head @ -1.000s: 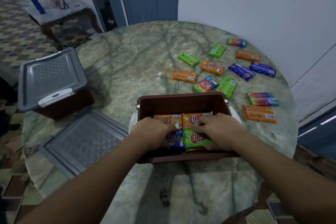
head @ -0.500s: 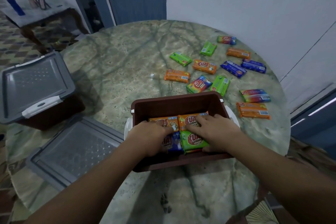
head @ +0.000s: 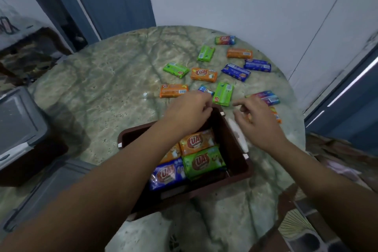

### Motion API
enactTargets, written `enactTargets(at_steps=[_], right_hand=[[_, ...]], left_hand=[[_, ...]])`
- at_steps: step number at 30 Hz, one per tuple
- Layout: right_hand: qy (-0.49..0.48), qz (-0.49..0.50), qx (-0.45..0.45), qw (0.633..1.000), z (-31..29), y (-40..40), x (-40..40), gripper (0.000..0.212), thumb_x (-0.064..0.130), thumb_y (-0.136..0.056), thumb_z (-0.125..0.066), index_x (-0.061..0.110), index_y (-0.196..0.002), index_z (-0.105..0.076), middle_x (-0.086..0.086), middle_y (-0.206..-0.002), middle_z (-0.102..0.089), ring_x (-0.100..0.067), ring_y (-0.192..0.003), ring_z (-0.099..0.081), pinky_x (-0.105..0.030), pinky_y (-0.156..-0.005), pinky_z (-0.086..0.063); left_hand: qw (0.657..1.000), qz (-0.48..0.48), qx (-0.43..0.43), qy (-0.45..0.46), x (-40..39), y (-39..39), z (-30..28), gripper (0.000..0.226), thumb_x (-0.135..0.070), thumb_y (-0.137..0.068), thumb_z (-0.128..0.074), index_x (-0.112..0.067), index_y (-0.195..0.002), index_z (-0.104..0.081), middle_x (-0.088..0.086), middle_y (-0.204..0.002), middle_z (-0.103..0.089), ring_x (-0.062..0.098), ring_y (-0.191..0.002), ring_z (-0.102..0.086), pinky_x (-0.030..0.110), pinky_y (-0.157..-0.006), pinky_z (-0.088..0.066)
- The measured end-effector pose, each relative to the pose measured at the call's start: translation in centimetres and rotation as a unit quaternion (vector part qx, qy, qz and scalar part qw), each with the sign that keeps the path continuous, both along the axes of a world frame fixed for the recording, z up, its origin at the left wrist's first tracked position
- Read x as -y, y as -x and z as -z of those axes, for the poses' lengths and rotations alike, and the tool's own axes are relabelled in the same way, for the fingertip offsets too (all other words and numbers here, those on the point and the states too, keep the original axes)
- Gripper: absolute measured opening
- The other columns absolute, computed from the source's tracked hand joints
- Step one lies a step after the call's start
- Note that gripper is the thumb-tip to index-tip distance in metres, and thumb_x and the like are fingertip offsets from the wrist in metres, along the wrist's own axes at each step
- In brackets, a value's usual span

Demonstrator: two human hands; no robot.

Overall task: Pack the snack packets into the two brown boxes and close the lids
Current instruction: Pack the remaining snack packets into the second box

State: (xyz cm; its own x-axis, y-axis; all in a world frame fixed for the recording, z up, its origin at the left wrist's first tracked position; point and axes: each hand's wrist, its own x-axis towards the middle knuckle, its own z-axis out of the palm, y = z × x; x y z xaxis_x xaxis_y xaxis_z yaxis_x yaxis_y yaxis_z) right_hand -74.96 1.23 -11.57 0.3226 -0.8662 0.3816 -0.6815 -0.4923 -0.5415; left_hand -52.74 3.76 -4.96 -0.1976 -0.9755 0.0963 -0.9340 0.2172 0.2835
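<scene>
An open brown box point(head: 235, 149) stands on the round marble table point(head: 102, 88) in front of me. Inside lie an orange packet point(head: 196, 141), a green one point(head: 202, 161) and a blue one point(head: 165, 174), with another orange packet partly under my left forearm. My left hand point(head: 190, 108) hovers over the box's far rim, fingers loosely curled, covering most of a multicolour packet point(head: 205, 89). My right hand point(head: 255, 116) is spread, empty, above an orange packet point(head: 276, 114) right of the box. A second brown box point(head: 30, 165) at the left edge carries a grey lid point(head: 16, 129).
Several loose packets lie beyond the box: green point(head: 176, 69), orange point(head: 173, 90), green point(head: 223, 94), blue point(head: 236, 71) and others further back. A loose grey lid point(head: 51, 190) rests left of the open box. A wall and a blue door stand behind the table.
Both hands have left the packets inside the box and moved forward past its far rim, the left toward the multicolour packet, the right out to the right. The view has shifted left.
</scene>
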Motion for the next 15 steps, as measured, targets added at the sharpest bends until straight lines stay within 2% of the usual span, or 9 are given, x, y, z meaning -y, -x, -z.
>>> enactTargets(at_steps=[2,4,7,10,13,15], right_hand=[[-0.055,0.047,-0.029,0.997,1.3,3.2,2.1,0.022,0.035,-0.093,-0.062,0.026,-0.113,-0.065,0.002,-0.097,-0.057,-0.022,-0.094,-0.059,-0.041,-0.083,-0.05],[-0.119,0.068,-0.098,0.986,2.3,5.7,3.8,0.031,0.048,-0.089,-0.057,0.029,-0.112,-0.064,-0.002,-0.104,-0.061,-0.027,-0.097,-0.061,-0.043,-0.082,-0.052],[-0.178,0.025,-0.202,0.963,3.5,8.1,5.7,0.049,0.054,-0.083,-0.053,0.032,-0.126,-0.061,-0.005,-0.117,-0.062,-0.031,-0.105,-0.06,-0.046,-0.087,-0.053],[-0.198,-0.015,-0.262,0.944,3.4,9.3,6.9,0.054,0.048,-0.088,-0.064,0.032,-0.139,-0.055,-0.001,-0.132,-0.056,-0.028,-0.118,-0.055,-0.045,-0.096,-0.051],[-0.209,-0.053,-0.3,0.929,3.4,10.2,7.6,0.065,0.049,-0.093,-0.064,0.034,-0.151,-0.04,-0.001,-0.147,-0.046,-0.026,-0.127,-0.048,-0.043,-0.103,-0.047],[-0.193,-0.065,-0.322,0.925,3.7,10.6,8.0,0.069,0.05,-0.093,-0.063,0.032,-0.154,-0.034,-0.003,-0.148,-0.044,-0.026,-0.127,-0.046,-0.041,-0.102,-0.047]], left_hand=[[1.0,0.013,0.025,0.005,2.6,2.8,-0.2,0.011,-0.032,-0.095,-0.059,-0.025,-0.1,-0.066,0.002,-0.098,-0.063,0.026,-0.094,-0.062,0.036,-0.068,-0.045],[0.998,0.027,0.049,-0.014,5.3,5.8,0.0,0.014,-0.032,-0.096,-0.057,-0.023,-0.102,-0.066,0.004,-0.103,-0.065,0.026,-0.098,-0.062,0.035,-0.068,-0.041],[0.994,0.05,0.078,-0.062,9.1,9.9,1.0,0.015,-0.034,-0.098,-0.057,-0.021,-0.102,-0.064,0.005,-0.107,-0.065,0.026,-0.1,-0.061,0.034,-0.069,-0.039],[0.988,0.053,0.116,-0.09,12.3,13.3,2.4,0.022,-0.036,-0.099,-0.057,-0.019,-0.111,-0.065,0.007,-0.114,-0.064,0.027,-0.106,-0.06,0.035,-0.072,-0.04],[0.983,0.051,0.14,-0.106,15.1,15.6,3.8,0.027,-0.037,-0.099,-0.059,-0.018,-0.117,-0.064,0.009,-0.118,-0.063,0.029,-0.108,-0.06,0.039,-0.082,-0.049],[0.98,0.043,0.155,-0.116,16.6,16.7,4.8,0.03,-0.039,-0.098,-0.06,-0.018,-0.119,-0.063,0.009,-0.119,-0.064,0.03,-0.108,-0.06,0.039,-0.083,-0.049]])
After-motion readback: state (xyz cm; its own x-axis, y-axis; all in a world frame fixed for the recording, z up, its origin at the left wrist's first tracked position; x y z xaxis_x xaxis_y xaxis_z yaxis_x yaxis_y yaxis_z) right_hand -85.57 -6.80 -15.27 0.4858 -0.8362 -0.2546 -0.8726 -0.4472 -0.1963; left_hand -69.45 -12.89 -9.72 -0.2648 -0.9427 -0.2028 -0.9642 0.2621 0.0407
